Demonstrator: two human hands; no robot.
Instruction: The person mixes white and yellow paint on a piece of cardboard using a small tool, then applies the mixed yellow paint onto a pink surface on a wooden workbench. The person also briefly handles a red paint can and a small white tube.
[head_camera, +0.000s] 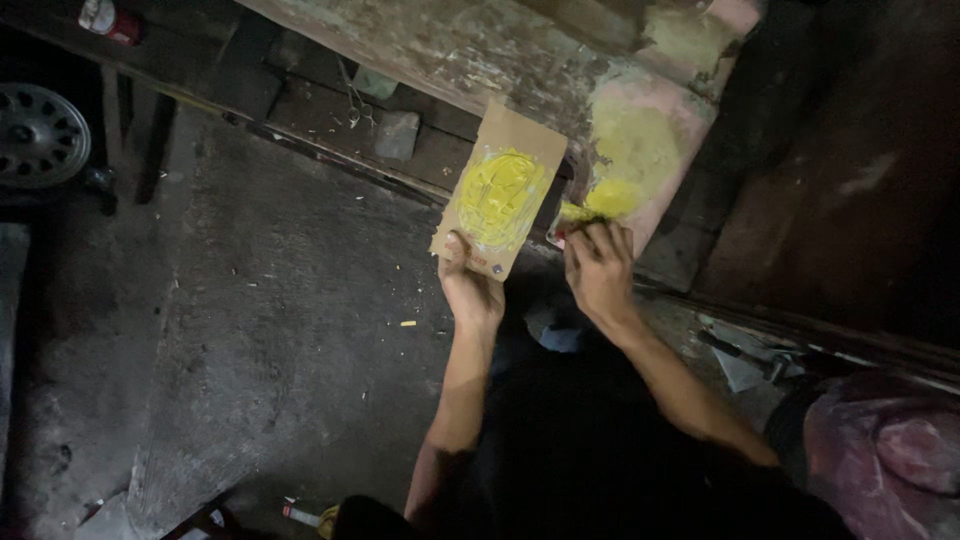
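Note:
My left hand (468, 282) grips the lower edge of a brown cardboard piece (522, 138), which is smeared with yellow putty (498, 195) across its middle. My right hand (598, 268) is closed on a small flat spreader (572, 215) loaded with yellow putty, its tip pressed against the lower edge of a worn pink panel (655, 150). A patch of yellow putty (632, 140) covers part of that panel just above the spreader. Most of the spreader is hidden by my fingers.
The concrete floor (280, 300) spreads out to the left. A car wheel (38, 132) sits at the far left, with a red and white can (108, 20) above it. A grey block (397, 134) and scissors (355, 100) lie on dark boards behind the cardboard.

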